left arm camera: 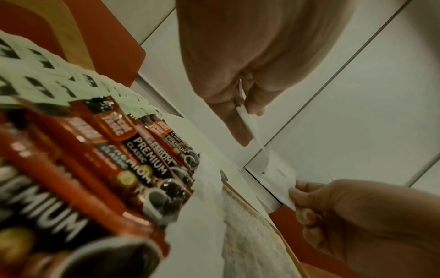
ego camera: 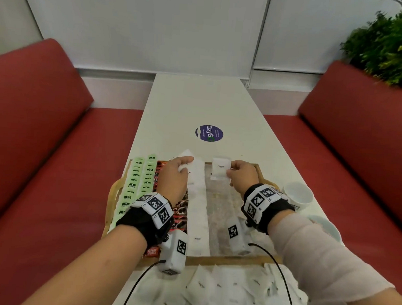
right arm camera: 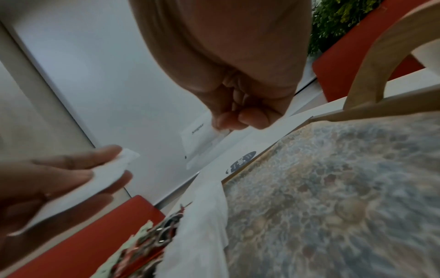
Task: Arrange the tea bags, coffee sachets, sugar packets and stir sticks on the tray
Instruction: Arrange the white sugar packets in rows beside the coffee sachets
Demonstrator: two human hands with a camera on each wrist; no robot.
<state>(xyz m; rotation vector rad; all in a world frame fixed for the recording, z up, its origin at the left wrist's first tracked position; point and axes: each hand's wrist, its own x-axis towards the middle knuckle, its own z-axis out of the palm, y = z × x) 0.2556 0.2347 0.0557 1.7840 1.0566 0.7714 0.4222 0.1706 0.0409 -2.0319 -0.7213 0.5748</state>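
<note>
A wooden tray lies on the white table. It holds rows of green tea bags, red coffee sachets and a column of white sugar packets. My left hand pinches a white sugar packet above the far end of that column. My right hand pinches another sugar packet by its edge over the tray's far rim. In the right wrist view that packet hangs below the curled fingers.
A heap of loose white packets lies on the table in front of the tray. Two white cups stand right of the tray. A round purple sticker is farther up the table. Red benches flank the table.
</note>
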